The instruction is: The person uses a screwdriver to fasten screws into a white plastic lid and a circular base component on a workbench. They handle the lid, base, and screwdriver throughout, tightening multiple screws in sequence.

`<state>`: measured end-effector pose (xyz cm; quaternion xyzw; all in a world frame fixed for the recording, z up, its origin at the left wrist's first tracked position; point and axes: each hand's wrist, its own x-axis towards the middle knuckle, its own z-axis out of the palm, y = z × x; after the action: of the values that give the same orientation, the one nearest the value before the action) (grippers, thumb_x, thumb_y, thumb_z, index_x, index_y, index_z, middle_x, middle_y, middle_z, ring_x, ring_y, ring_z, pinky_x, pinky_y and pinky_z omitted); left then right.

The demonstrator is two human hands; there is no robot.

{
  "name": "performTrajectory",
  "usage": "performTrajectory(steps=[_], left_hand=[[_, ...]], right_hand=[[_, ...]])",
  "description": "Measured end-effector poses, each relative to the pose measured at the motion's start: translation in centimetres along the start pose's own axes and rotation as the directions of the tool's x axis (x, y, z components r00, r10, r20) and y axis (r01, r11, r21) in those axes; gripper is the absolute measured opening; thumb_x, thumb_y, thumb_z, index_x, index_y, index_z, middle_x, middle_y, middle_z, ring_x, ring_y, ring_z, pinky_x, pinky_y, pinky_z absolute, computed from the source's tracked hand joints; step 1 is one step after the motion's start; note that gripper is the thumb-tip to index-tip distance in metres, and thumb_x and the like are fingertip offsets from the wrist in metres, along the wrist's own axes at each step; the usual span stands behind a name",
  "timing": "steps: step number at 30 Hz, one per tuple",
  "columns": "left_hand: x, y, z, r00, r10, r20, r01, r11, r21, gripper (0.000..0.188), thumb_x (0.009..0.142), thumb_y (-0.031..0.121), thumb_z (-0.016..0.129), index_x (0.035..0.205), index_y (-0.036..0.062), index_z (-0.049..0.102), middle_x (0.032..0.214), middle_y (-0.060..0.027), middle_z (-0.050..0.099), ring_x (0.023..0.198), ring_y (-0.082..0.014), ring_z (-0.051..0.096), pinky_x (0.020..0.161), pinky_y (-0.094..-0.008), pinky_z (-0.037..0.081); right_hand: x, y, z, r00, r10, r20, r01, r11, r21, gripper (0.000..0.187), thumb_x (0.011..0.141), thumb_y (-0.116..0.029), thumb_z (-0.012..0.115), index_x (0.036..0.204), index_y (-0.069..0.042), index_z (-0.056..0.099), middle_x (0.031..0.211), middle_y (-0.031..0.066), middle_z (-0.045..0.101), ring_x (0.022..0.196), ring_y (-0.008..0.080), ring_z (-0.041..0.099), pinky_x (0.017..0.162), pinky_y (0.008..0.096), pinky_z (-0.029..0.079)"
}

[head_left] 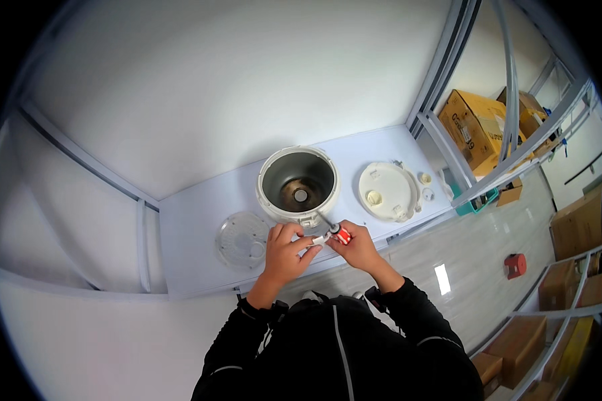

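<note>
Just in front of a white rice cooker body [269, 200], both my hands meet over the table's near edge. My left hand [286, 255] pinches a small white plastic part [320, 240] between thumb and fingers. A screwdriver [342, 233] with a red handle is gripped in my right hand [360, 247]; its metal shaft points up and left toward the cooker's rim. The handle lies close against the white part, and I cannot tell whether my right fingers also touch that part. Inside the cooker, the grey wall and a brownish bottom with a round centre piece show.
A clear round cover [237, 234] lies left of the cooker on the white table [192, 220]. To the right rests a round white lid [398, 184] with small parts on and beside it. Metal posts, a yellow carton [473, 127], a teal bin [478, 204] and a red stool [515, 265] stand farther right.
</note>
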<state>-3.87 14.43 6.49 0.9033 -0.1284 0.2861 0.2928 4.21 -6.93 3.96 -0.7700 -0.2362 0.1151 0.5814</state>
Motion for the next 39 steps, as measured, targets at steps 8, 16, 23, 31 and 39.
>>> performTrajectory(steps=[8, 16, 23, 31, 39], left_hand=[[0.4, -3.1, -1.2, 0.986, 0.014, -0.164, -0.007, 0.999, 0.045, 0.058, 0.075, 0.033, 0.094, 0.126, 0.0116, 0.074, 0.130, -0.0084, 0.065, 0.127, -0.0356, 0.055, 0.111, -0.0527, 0.040], [2.0, -5.3, -0.3, 0.999, 0.036, 0.017, -0.037, 0.997, 0.065, 0.059, 0.084, 0.043, 0.087, 0.132, 0.0113, 0.073, 0.142, -0.0047, 0.067, 0.146, -0.0338, 0.049, 0.128, -0.0618, 0.019], [1.8, -5.6, -0.2, 0.999, 0.024, 0.034, -0.024, 1.000, -0.005, 0.055, 0.085, 0.041, 0.086, 0.131, 0.0125, 0.074, 0.133, -0.0033, 0.070, 0.144, -0.0327, 0.049, 0.128, -0.0619, 0.019], [1.7, -5.9, 0.0, 0.999, 0.028, 0.028, -0.028, 1.000, -0.010, 0.055, 0.085, 0.041, 0.086, 0.130, 0.0130, 0.074, 0.129, -0.0037, 0.071, 0.140, -0.0322, 0.051, 0.127, -0.0621, 0.019], [1.7, -6.0, 0.3, 1.000, 0.029, 0.012, -0.029, 1.000, -0.010, 0.054, 0.084, 0.042, 0.086, 0.128, 0.0131, 0.075, 0.124, -0.0038, 0.071, 0.136, -0.0320, 0.053, 0.126, -0.0623, 0.020]], right_hand=[[0.3, 0.8, 3.3, 0.981, 0.094, -0.169, -0.080, 0.993, 0.087, 0.020, 0.090, -0.010, 0.083, 0.099, -0.002, 0.067, 0.081, 0.0029, 0.065, 0.075, 0.0117, 0.056, 0.071, 0.0319, 0.050], [1.1, 1.0, 4.2, 0.970, 0.126, -0.209, -0.104, 0.988, 0.117, 0.020, 0.089, -0.010, 0.084, 0.101, -0.003, 0.068, 0.084, 0.0002, 0.066, 0.077, 0.0108, 0.056, 0.073, 0.0308, 0.051], [1.6, 1.6, 4.9, 0.966, 0.165, -0.197, -0.138, 0.980, 0.143, 0.020, 0.090, -0.008, 0.082, 0.104, -0.002, 0.069, 0.085, -0.0004, 0.067, 0.080, 0.0100, 0.059, 0.076, 0.0297, 0.052], [1.6, 1.7, 5.2, 0.974, 0.144, -0.177, -0.108, 0.974, 0.201, 0.022, 0.091, -0.004, 0.079, 0.111, -0.002, 0.070, 0.092, -0.0021, 0.068, 0.083, 0.0078, 0.059, 0.078, 0.0283, 0.052], [1.8, 2.1, 4.7, 0.980, 0.149, -0.134, -0.113, 0.964, 0.241, 0.023, 0.090, -0.004, 0.078, 0.112, -0.002, 0.070, 0.091, -0.0022, 0.068, 0.083, 0.0084, 0.059, 0.079, 0.0284, 0.051]])
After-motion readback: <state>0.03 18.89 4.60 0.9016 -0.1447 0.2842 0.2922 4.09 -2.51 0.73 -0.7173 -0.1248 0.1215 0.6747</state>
